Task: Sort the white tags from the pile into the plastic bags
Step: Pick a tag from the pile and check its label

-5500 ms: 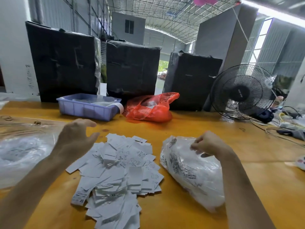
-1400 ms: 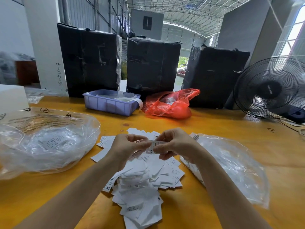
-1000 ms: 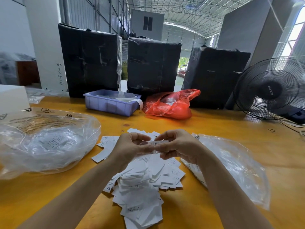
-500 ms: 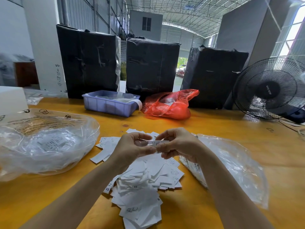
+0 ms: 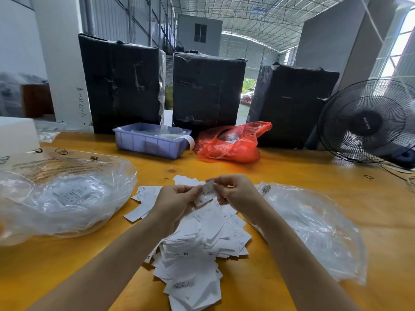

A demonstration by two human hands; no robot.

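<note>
Inspector: One white tag (image 5: 207, 192) is held above the pile of tags (image 5: 197, 243), pinched at its two ends. The left hand (image 5: 177, 202) grips the lower end, fingers curled; the right hand (image 5: 233, 191) pinches the upper end between thumb and fingers.

Clerk: And the pile itself?

Inspector: One loose heap on the yellow bench (image 5: 292, 171), directly beneath both hands; the tags are too many and too overlapped to count. Markings "XS" and "S" are legible on a few.

Clerk: Bags?

Inspector: Two clear plastic bags. The left bag (image 5: 65, 198) lies just beside the pile and contains tags. The right bag (image 5: 314, 225) touches the pile's right edge.

Clerk: Further back?

Inspector: One blue tray (image 5: 150, 142), one red bag (image 5: 231, 144) beside it, three black wrapped parcels (image 5: 206, 88) standing behind, and one fan (image 5: 368, 122) at the far right.
</note>
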